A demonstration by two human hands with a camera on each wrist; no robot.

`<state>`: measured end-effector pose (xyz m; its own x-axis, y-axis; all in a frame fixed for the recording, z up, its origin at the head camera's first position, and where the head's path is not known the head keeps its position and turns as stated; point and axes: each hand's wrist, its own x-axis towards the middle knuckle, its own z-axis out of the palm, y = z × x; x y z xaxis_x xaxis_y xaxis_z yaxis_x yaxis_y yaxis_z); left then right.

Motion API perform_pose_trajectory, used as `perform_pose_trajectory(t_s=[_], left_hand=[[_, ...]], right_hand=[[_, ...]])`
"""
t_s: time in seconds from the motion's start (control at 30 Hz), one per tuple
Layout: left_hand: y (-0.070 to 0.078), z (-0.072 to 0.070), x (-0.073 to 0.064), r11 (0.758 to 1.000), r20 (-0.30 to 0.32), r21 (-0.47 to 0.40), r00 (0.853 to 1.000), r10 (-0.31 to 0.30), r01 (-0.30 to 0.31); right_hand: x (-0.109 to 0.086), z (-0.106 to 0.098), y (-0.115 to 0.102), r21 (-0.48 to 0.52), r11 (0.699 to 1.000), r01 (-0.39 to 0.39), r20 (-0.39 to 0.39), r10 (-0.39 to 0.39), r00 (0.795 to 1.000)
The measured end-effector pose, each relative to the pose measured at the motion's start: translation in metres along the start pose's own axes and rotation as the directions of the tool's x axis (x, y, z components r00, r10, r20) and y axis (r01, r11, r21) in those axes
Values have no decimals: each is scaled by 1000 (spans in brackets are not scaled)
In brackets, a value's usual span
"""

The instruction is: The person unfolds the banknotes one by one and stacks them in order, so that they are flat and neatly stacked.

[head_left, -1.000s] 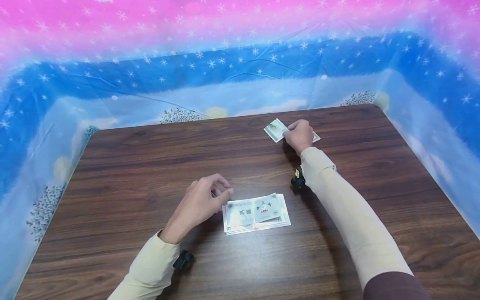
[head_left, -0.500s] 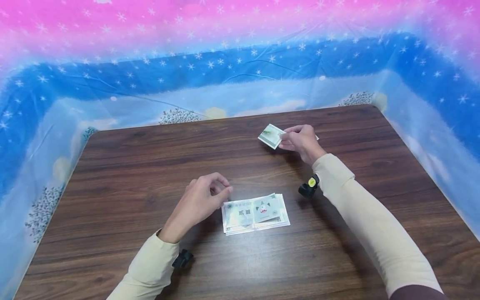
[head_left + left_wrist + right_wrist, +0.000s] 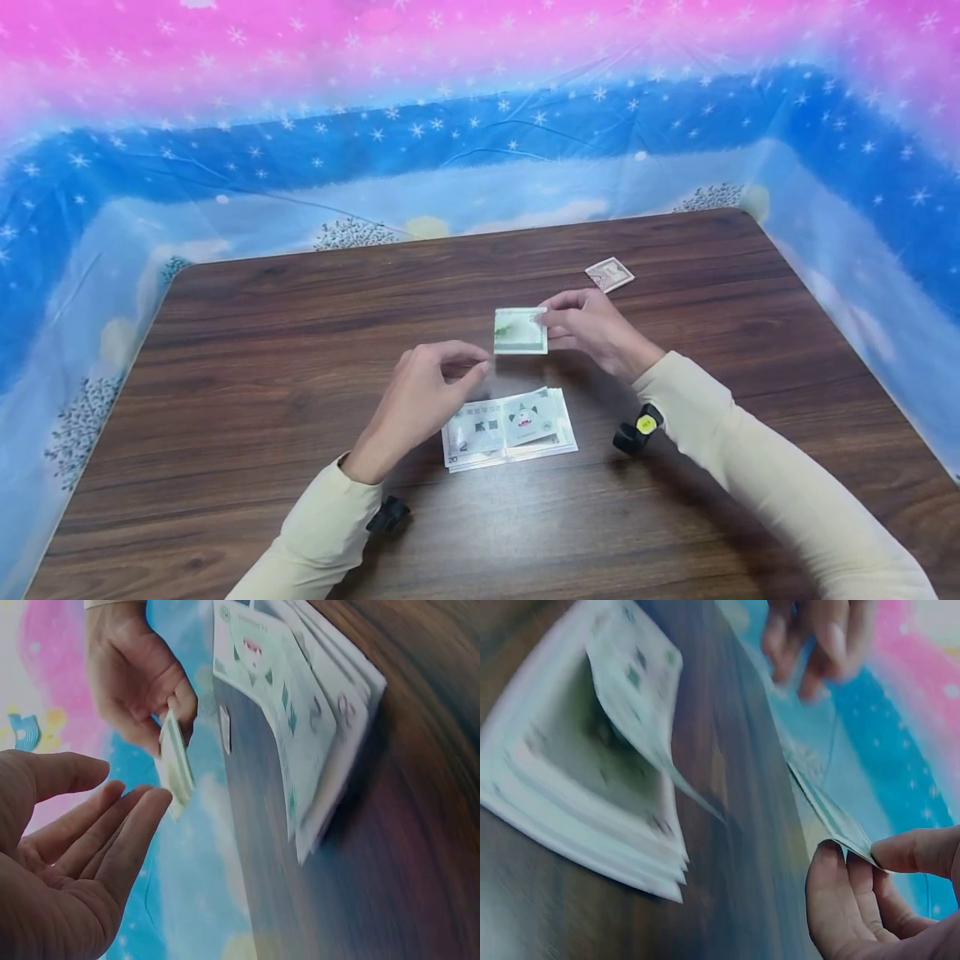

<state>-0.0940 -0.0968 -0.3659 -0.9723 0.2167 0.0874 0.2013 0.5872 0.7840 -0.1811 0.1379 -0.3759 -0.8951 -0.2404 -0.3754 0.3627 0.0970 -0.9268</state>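
In the head view, my right hand point(image 3: 596, 329) pinches a small folded green banknote point(image 3: 519, 332) by its right end, above the table. The right wrist view shows the thumb on top of the note point(image 3: 832, 810) and fingers beneath it. My left hand point(image 3: 423, 396) is held with thumb and fingers apart, just left of that note, and nothing is between them in the left wrist view. Below both hands lies a stack of pale banknotes point(image 3: 480, 433), the top one creased and lifting at one side. At the back right, a brownish folded note point(image 3: 611, 274) lies on the wood.
The dark wooden table point(image 3: 262, 350) has a back edge against a pink and blue snowflake-patterned cloth point(image 3: 420, 125). That cloth also runs along both sides. A small black camera point(image 3: 637, 427) is strapped to the right wrist, another point(image 3: 387, 514) to the left.
My right hand has lifted the green note from the back right and brought it nearer and leftward, uncovering the brownish note. My left hand has shifted slightly right, its fingers spreading toward the green note.
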Motion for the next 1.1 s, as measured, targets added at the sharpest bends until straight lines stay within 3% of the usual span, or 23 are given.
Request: perform_pose_trajectory(t_s=[0.2,0.43,0.73,0.97,1.1], left_hand=[[3,11,4,1000,37,-30,999,-5,6],[2,20,7,987,47,-157,999,-28,35],[-5,26,10,941,-14,-335,999,-45,38],[-5,23,10,893,49,-436,994,-98,110],[-6,22,10,891,64,-433,991,-120,136]], right_hand=[[-15,16,8,57,998,-25,109,19,994],[-25,29,10,132,991,-3,182,-21,983],[-28,33,10,122,992,19,194,-43,980],[-29,33,10,110,994,28,177,-47,983],[-29,33,10,118,993,24,176,-45,983]])
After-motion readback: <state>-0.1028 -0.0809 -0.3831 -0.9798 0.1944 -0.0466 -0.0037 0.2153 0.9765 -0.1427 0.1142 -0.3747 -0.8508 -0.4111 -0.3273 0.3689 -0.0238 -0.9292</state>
